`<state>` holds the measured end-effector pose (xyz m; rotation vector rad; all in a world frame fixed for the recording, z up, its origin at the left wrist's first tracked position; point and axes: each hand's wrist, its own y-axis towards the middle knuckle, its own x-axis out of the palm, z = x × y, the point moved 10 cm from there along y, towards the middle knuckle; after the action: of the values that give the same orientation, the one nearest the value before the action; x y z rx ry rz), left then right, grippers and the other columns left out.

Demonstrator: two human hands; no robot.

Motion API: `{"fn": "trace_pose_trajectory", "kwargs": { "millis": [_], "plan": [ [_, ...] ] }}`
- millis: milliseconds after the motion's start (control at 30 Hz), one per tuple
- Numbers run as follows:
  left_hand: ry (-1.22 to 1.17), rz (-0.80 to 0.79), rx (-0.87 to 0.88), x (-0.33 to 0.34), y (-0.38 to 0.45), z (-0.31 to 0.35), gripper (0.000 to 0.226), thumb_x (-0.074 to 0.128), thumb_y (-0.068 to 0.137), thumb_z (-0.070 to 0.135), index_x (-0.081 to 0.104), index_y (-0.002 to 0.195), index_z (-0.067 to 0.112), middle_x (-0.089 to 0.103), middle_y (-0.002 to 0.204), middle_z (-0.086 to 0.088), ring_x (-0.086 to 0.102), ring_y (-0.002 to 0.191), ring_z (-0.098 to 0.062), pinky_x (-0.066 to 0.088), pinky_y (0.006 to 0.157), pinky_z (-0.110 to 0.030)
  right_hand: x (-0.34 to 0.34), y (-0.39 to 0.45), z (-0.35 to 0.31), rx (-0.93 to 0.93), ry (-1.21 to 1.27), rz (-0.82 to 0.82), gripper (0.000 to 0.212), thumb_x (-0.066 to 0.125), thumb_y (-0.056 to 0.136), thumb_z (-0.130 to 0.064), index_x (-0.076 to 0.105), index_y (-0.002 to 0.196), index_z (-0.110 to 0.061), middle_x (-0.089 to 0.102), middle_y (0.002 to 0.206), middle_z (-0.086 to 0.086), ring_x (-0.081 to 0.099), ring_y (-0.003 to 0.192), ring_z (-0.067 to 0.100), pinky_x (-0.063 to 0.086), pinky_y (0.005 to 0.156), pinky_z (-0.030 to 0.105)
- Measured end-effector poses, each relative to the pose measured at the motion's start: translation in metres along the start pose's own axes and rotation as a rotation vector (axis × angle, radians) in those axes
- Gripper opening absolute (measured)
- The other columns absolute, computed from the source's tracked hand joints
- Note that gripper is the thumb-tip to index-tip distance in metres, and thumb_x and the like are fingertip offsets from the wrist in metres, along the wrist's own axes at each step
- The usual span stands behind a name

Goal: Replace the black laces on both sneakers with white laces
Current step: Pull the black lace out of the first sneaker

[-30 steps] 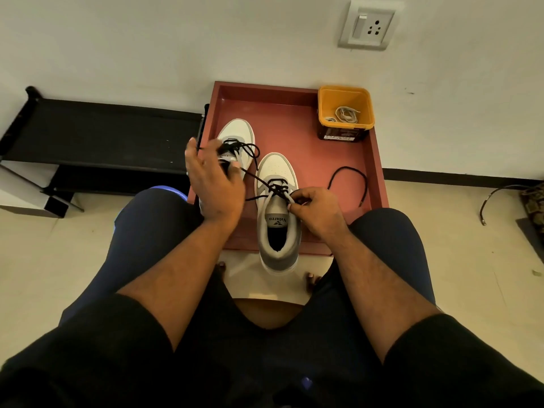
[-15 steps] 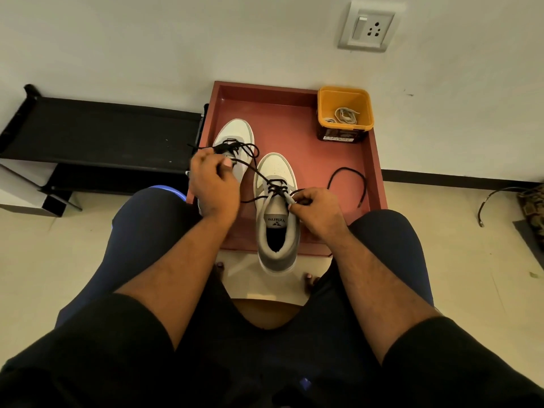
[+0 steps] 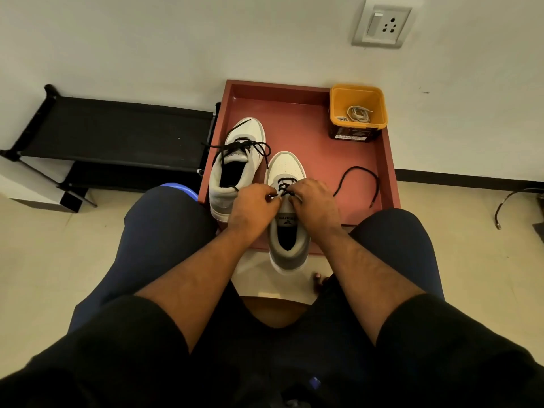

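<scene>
Two white and grey sneakers stand on a red tray (image 3: 306, 125). The right sneaker (image 3: 287, 231) pokes its heel over the tray's front edge; its black lace (image 3: 285, 184) crosses the upper eyelets. My left hand (image 3: 253, 206) and my right hand (image 3: 313, 201) meet over its tongue, each pinching that lace. One end of the lace trails right across the tray (image 3: 357, 175). The left sneaker (image 3: 235, 163) stands behind, its black lace (image 3: 241, 148) loose and spread. White laces (image 3: 357, 113) lie coiled in a yellow tub (image 3: 357, 97) at the tray's back right corner.
A low black rack (image 3: 117, 134) stands against the wall to the left of the tray. A wall socket (image 3: 382, 23) sits above. A dark cable (image 3: 512, 201) lies on the floor at the right. My knees flank the tray.
My left hand has come back from the left sneaker's side to the right sneaker, joining my right hand on its lace. The slack strand it pulled out is no longer stretched across.
</scene>
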<state>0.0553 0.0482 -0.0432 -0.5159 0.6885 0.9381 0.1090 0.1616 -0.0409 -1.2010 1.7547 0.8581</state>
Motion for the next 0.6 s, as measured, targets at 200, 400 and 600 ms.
{"fn": "trace_pose_trajectory", "kwargs": {
  "millis": [200, 400, 600],
  "plan": [
    [-0.147, -0.003, -0.064, -0.003, 0.005, -0.01, 0.018, 0.06, 0.091, 0.014, 0.075, 0.096, 0.005, 0.07, 0.074, -0.009, 0.062, 0.059, -0.019, 0.056, 0.064, -0.035, -0.006, 0.0, 0.003, 0.019, 0.002, 0.052, 0.024, 0.057, 0.091, -0.013, 0.067, 0.113, -0.011, 0.064, 0.104, 0.008, 0.054, 0.099, 0.028, 0.044, 0.087, 0.039],
    [-0.345, 0.001, -0.17, 0.002, 0.008, -0.024, 0.019, 0.06, 0.093, 0.008, 0.071, 0.107, 0.001, 0.069, 0.085, -0.01, 0.055, 0.049, -0.009, 0.043, 0.04, -0.012, -0.011, -0.002, 0.02, 0.112, 0.126, 0.126, 0.011, 0.061, 0.091, -0.025, 0.065, 0.096, -0.015, 0.059, 0.096, -0.001, 0.053, 0.093, 0.019, 0.047, 0.084, 0.039],
    [-0.332, -0.023, -0.146, 0.007, 0.011, -0.025, 0.022, 0.058, 0.094, 0.009, 0.07, 0.112, 0.005, 0.07, 0.085, -0.006, 0.059, 0.055, -0.006, 0.048, 0.047, -0.013, -0.005, -0.005, -0.011, -0.072, -0.049, 0.12, 0.035, 0.061, 0.088, -0.025, 0.058, 0.121, -0.018, 0.053, 0.127, 0.005, 0.049, 0.111, 0.026, 0.044, 0.091, 0.042]
  ]
}}
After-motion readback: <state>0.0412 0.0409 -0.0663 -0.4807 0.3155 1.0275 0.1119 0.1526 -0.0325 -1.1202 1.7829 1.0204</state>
